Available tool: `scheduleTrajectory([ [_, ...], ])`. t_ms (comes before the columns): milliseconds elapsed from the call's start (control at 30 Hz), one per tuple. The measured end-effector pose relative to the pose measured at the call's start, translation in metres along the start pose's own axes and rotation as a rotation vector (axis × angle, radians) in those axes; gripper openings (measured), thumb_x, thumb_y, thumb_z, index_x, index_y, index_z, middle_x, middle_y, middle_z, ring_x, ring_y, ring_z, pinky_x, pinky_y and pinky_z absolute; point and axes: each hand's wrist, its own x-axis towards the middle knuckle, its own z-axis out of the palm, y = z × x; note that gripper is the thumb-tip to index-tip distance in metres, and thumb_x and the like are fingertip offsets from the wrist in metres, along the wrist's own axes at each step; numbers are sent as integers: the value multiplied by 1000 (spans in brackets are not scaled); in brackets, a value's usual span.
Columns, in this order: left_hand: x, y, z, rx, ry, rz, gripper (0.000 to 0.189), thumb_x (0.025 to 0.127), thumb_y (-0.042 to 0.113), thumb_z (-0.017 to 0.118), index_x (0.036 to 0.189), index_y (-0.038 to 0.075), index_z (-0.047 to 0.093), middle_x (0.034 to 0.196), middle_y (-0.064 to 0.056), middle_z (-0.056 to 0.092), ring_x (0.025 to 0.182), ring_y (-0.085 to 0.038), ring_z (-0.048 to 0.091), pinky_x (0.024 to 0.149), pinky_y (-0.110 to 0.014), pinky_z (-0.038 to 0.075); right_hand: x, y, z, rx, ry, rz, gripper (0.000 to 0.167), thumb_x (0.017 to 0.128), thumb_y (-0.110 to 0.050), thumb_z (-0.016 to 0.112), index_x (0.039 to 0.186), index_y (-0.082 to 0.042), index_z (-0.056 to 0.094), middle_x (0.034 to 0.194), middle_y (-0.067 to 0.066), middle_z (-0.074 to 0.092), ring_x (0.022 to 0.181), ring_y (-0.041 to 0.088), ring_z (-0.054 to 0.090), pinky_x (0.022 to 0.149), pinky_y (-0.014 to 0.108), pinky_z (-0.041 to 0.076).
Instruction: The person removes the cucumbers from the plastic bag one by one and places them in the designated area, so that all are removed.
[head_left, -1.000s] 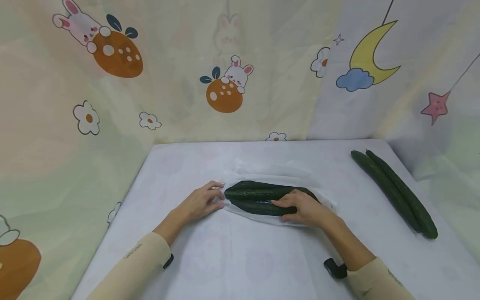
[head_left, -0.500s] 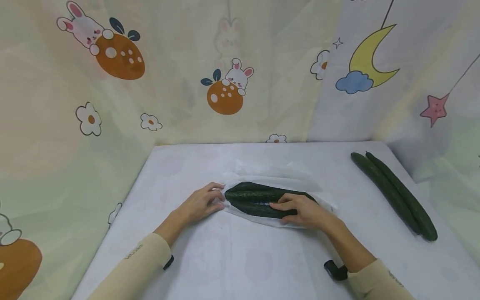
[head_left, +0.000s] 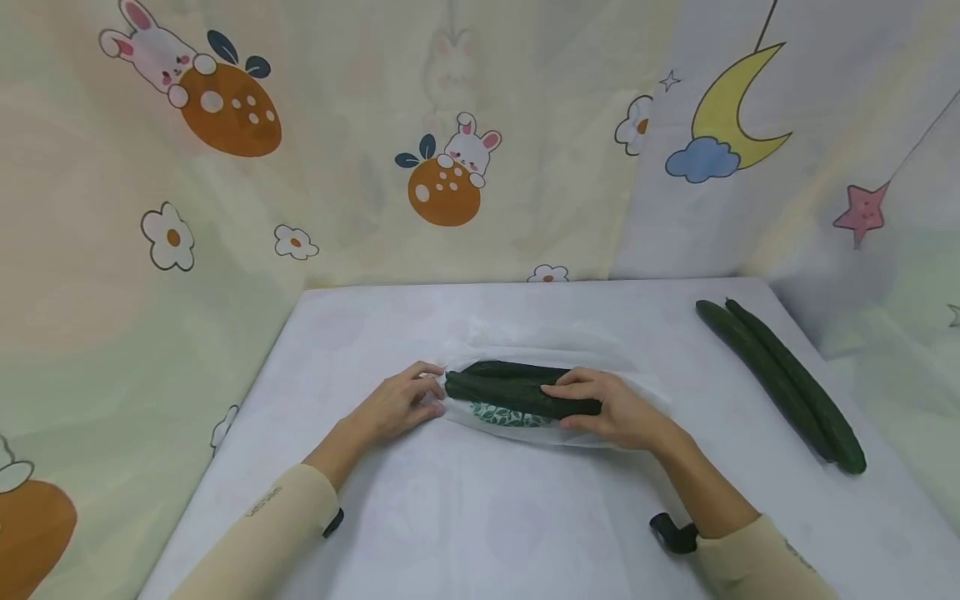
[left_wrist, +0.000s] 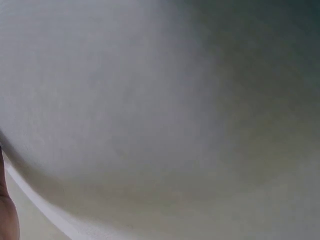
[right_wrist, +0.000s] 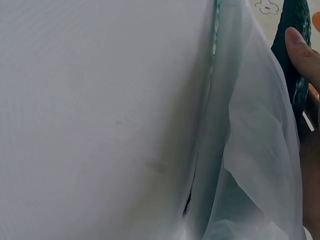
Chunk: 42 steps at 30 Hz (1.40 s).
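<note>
Two dark green cucumbers lie side by side over a translucent white plastic bag with a green leaf print. My right hand grips the front cucumber near its right end, thumb on the near side. The rear cucumber is partly covered by it. In the right wrist view the thumb presses on the cucumber, beyond a fold of the film. My left hand holds the bag's left end with bent fingers, right by the cucumber tips. The left wrist view mostly shows a blurred pale surface.
Two more cucumbers lie together at the right side of the white-covered table. A printed cloth with rabbits, flowers and a moon hangs behind and along the sides.
The front cucumber has been shifted up and away from the near side of the bag by my right hand, exposing the green leaf print. My left hand stays in place.
</note>
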Motion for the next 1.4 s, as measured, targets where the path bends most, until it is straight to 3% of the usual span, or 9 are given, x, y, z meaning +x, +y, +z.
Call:
scheduleTrajectory([
  [300, -2, 2, 1, 6, 9, -6, 9, 96, 34, 74, 103, 29, 71, 147, 4, 53, 99, -10, 63, 91, -39, 54, 9, -4, -7, 83, 91, -87, 55, 84, -7, 84, 136, -13, 68, 124, 0, 65, 109, 14, 62, 89, 28, 53],
  [533, -1, 3, -1, -6, -17, -33, 9, 97, 35, 73, 104, 31, 70, 149, 9, 51, 99, -9, 62, 93, -38, 53, 20, -15, -17, 219, 121, -86, 58, 85, -4, 82, 139, -13, 65, 127, 0, 65, 117, 14, 60, 95, 27, 52],
  [867, -1, 2, -2, 3, -11, -17, 10, 96, 34, 74, 104, 30, 70, 148, 8, 51, 92, -7, 58, 88, -35, 52, 39, -31, -30, 202, 140, -175, 57, 83, -3, 84, 137, -10, 66, 125, 0, 66, 116, 14, 62, 95, 27, 52],
  [1033, 0, 2, -3, 4, -21, -38, 10, 96, 35, 74, 104, 31, 69, 148, 8, 51, 93, -7, 58, 89, -33, 52, 50, -44, -42, 193, 166, -238, 58, 82, 0, 84, 137, -9, 66, 125, 1, 67, 114, 15, 62, 94, 26, 52],
  [1300, 1, 3, -1, 0, -32, -53, 11, 96, 35, 74, 105, 31, 69, 148, 7, 51, 97, -9, 59, 92, -36, 53, 60, -61, -54, 288, 243, -283, 61, 76, 11, 84, 134, -2, 67, 124, 6, 68, 109, 19, 64, 86, 26, 56],
  [1400, 0, 4, 1, -11, -12, -25, 12, 96, 33, 74, 106, 29, 69, 148, 5, 52, 101, -11, 62, 92, -39, 53, 62, -65, -59, 347, 259, -291, 61, 77, 13, 83, 135, 1, 65, 125, 6, 67, 108, 22, 65, 87, 29, 58],
])
